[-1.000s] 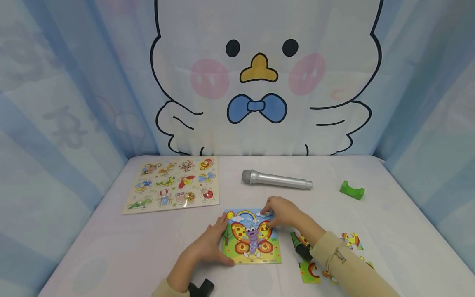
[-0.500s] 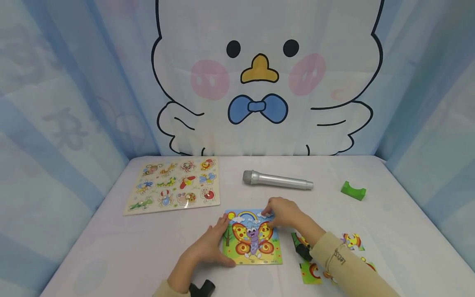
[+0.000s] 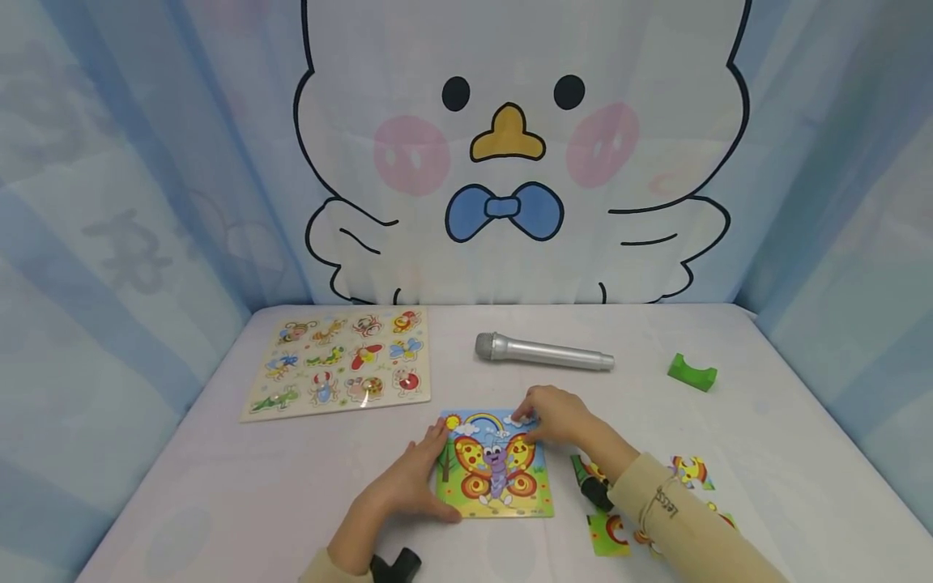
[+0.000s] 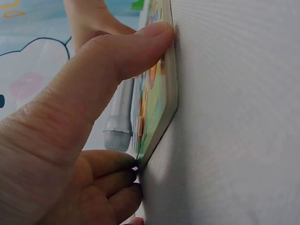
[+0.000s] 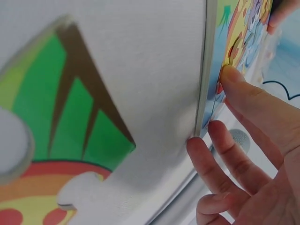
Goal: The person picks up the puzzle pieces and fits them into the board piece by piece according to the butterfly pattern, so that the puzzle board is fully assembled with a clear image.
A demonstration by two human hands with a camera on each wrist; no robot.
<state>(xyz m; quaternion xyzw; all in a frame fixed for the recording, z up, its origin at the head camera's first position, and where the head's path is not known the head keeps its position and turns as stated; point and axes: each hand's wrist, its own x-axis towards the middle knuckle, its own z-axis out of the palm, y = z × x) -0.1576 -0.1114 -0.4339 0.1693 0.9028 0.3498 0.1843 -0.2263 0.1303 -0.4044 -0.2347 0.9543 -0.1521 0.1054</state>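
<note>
A square butterfly jigsaw puzzle (image 3: 496, 470) lies flat on the table with its picture in one whole scene. My left hand (image 3: 411, 479) holds its left side, thumb on the near edge and fingers along the left edge. In the left wrist view the thumb (image 4: 154, 42) rests on the board's rim. My right hand (image 3: 560, 417) grips the far right corner. Its thumb (image 5: 234, 77) presses on the printed face in the right wrist view, and two fingertips meet the board's edge. Loose jigsaw pieces (image 3: 608, 535) lie right of the board, partly under the right forearm.
A wooden insect puzzle board (image 3: 335, 364) lies at the back left. Behind the jigsaw are a silver toy microphone (image 3: 547, 353) and, farther right, a green curved block (image 3: 692, 373). One large piece (image 5: 70, 108) shows close in the right wrist view. A printed curtain (image 3: 510, 267) stands behind the table.
</note>
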